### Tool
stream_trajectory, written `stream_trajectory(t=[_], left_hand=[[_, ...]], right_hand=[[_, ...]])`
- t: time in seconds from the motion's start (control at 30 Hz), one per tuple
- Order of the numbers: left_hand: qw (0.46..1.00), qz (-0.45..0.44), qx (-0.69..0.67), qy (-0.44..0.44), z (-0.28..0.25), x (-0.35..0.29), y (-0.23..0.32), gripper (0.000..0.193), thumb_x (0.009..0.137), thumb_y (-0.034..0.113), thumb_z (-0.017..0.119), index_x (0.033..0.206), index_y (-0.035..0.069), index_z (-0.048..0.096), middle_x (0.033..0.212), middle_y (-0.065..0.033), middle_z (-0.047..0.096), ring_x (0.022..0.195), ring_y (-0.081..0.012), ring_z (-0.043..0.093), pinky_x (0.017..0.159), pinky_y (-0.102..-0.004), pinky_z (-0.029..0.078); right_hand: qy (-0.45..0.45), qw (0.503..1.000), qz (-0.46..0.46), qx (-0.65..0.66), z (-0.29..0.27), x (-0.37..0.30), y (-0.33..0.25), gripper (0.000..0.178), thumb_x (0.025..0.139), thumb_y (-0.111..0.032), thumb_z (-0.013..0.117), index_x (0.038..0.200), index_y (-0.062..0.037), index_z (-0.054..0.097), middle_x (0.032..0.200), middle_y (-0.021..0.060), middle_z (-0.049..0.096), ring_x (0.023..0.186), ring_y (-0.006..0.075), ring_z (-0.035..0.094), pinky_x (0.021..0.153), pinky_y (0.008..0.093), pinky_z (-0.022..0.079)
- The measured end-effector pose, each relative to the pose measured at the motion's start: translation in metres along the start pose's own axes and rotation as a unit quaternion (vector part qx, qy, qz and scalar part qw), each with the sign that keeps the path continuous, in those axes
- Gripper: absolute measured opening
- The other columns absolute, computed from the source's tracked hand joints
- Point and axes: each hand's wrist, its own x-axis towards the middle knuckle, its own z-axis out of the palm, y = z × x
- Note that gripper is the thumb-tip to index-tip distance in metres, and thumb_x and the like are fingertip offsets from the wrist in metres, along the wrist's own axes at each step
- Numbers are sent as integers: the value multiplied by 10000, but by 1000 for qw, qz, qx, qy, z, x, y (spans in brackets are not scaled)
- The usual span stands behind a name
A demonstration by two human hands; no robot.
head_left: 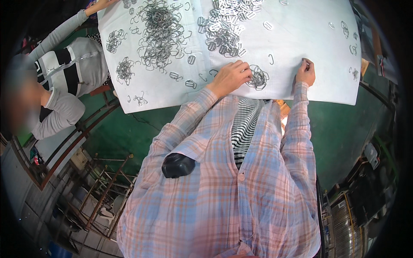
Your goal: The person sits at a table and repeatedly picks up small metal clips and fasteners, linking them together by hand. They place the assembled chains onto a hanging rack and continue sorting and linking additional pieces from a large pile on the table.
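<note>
My left hand point(232, 78) rests over the white table with its fingers curled together at the left side of a small pile of dark wire hooks point(259, 78). Whatever its fingertips pinch is hidden. To the right of that pile my right hand point(305, 72) is closed in a pinch near the table's front edge; a tiny dark bit shows at the fingertips, too small to name. A single wire hook point(271, 59) lies between the hands, farther back. Beyond my left hand spreads a heap of flat oval slotted metal buckles point(223, 36).
A large heap of wire hooks point(161, 34) covers the table's left part. Smaller hook piles point(125, 70) lie along the left edge, others point(353, 49) at the right. A few loose buckles point(190, 83) lie near my left wrist. A co-worker's sleeve point(60, 36) reaches in at far left.
</note>
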Motion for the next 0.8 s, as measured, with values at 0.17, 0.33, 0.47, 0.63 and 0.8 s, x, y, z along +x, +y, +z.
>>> stream_trajectory(t=[0.17,0.33,0.47,0.63,0.8], left_hand=[[990,-114,23,78,-41,-15,-18,119,820,109,690,939,103,681,936,-50,614,839,-254,623,711,-358,515],[961,-236,73,124,-92,-75,-50,107,836,76,674,939,92,694,912,-69,612,833,-269,620,711,-344,497],[929,-326,71,163,-110,-113,-57,103,838,59,661,933,81,693,907,-78,612,827,-265,617,716,-337,499],[927,-355,44,115,-105,-141,-57,120,819,78,669,936,91,689,919,-70,607,849,-268,611,746,-350,497],[938,-341,59,12,-80,-136,-39,222,771,137,727,982,135,658,911,-49,577,898,-259,598,765,-367,492]], right_hand=[[10,1000,-6,9,2,0,6,201,903,-310,610,988,-168,726,755,7,689,645,136,614,607,301,486],[26,999,8,-20,2,-5,-4,180,893,-300,609,970,-184,724,769,21,702,665,174,645,622,328,499],[38,998,-28,-34,2,0,1,171,885,-289,600,968,-192,714,809,42,712,715,233,669,649,377,515],[35,999,-33,-18,7,1,10,173,889,-295,601,975,-188,706,821,57,711,710,240,663,636,365,514],[31,998,-17,-44,4,-2,-1,177,891,-291,599,979,-184,709,815,46,712,704,228,662,641,359,517]])
